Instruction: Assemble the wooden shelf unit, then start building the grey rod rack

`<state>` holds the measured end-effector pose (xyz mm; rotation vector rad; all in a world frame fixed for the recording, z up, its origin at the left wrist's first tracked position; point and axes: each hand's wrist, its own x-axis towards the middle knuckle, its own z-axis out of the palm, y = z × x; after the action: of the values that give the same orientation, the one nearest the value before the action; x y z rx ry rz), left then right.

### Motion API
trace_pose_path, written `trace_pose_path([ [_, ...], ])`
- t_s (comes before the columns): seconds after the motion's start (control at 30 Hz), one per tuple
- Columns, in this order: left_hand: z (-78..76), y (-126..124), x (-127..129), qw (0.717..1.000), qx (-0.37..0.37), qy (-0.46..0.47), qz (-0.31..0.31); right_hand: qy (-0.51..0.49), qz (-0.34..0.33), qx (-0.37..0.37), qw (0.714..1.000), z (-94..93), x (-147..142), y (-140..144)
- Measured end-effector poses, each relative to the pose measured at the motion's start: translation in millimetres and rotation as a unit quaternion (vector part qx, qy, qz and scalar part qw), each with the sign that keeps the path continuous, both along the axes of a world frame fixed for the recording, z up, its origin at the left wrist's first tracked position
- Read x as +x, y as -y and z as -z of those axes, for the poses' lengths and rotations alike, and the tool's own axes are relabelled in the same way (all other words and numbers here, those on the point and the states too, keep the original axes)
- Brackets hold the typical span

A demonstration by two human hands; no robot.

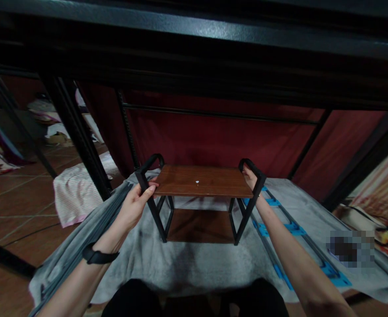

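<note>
A small two-tier shelf (194, 176) with brown wood-look boards and a black metal frame stands upright on a grey blanket (194, 264). My left hand (139, 200) grips its left side, with the fingers on the top board's edge and the frame. On the other side, my right hand (250, 178) holds the right frame just under the curved black handle, which partly hides its fingers. A tiny white mark (197, 182) shows on the top board. The lower board (200, 224) sits between the frame's legs. A black band is around my left wrist.
Blue-and-grey folding frames (293, 229) lie on the blanket at right, beside a blurred-out patch (345, 248). Grey rods (114, 215) lie along its left edge. Black bed posts and a low overhead beam (194, 31) surround the space. A red curtain (213, 136) hangs behind.
</note>
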<state>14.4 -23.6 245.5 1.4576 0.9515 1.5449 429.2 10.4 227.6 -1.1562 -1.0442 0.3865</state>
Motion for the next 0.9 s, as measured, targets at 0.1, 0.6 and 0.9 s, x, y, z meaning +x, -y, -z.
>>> trace_pose_path([
  [0.1,-1.6,0,1,1.000,-0.003,0.002,0.003,0.025,0.031,-0.011,0.999,0.9,0,0],
  [0.6,-4.5,0,1,1.000,-0.005,-0.004,0.000,0.088,0.045,0.003,0.995,-9.5,6,-4],
  [0.9,-4.7,0,3,1.000,-0.005,-0.017,-0.001,0.141,0.065,-0.045,0.987,-25.8,10,-12],
])
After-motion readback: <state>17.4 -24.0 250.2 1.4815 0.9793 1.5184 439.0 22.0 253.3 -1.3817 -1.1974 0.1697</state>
